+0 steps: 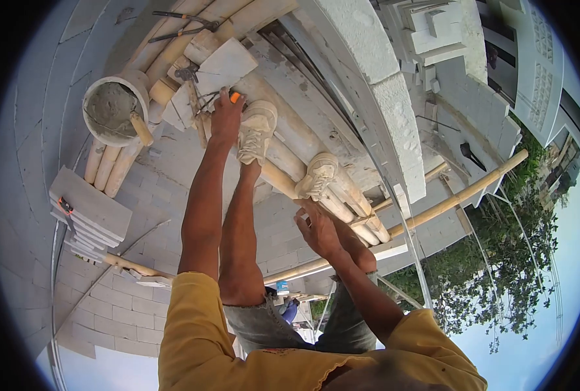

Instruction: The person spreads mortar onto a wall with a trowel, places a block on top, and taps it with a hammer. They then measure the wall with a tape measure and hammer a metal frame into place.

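My left hand reaches forward beside my left shoe and is closed around a small orange-and-black object, too hidden to name surely. Near its fingers lie pale block pieces and a dark metal tool on the bamboo poles. My right hand hangs in front of my right shin, fingers loosely bent and apart, with nothing seen in them. Both my shoes rest on the bamboo poles. To the left stands a bucket of grey mortar with a wooden handle sticking out.
A pale block wall rises close on the right. Pincers lie at the far end of the poles. Stacked grey slabs sit at left, an orange-and-black tool on top. A bamboo rail crosses at right; the ground lies below.
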Tool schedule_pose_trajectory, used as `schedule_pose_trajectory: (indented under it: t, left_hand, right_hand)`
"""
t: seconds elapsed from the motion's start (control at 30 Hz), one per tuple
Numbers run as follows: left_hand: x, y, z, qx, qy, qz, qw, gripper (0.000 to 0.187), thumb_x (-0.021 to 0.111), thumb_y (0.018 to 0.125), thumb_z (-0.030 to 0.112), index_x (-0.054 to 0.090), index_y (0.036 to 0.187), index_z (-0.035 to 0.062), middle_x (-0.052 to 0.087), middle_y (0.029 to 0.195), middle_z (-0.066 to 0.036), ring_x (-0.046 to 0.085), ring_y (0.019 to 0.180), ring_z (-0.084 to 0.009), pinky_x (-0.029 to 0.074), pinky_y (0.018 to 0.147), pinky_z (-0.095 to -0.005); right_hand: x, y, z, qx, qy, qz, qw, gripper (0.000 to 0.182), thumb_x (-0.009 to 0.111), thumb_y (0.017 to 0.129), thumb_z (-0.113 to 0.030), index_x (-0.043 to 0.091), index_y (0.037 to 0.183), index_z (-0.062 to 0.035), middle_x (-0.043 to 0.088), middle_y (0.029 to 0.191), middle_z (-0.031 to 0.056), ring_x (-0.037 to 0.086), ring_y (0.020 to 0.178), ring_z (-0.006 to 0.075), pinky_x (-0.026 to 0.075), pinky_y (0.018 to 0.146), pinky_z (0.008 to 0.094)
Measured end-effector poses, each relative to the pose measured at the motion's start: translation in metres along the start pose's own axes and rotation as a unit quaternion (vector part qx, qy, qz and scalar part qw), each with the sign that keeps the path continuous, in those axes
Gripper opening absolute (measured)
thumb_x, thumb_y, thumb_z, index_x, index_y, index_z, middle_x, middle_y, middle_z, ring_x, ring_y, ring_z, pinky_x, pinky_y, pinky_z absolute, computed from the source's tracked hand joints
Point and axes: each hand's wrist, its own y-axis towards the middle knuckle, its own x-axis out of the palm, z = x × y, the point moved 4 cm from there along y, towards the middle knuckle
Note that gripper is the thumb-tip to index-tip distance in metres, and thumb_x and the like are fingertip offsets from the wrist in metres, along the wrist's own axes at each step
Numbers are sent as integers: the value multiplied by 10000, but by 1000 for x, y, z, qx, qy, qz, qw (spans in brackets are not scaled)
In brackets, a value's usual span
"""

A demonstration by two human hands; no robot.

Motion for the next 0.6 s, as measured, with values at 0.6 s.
schedule_pose_trajectory:
  t: [0.6]
  left_hand:
    - [-41,-65,2,138,-59,-58,987,384,586,883,2,560,1260,72,549,1158,-257,599,1083,-438,529,916,-478]
  right_hand:
    - [4,-49,2,-19,140,35,989,428,637,954,-153,534,1366,-106,676,1064,117,677,797,279,540,756,412]
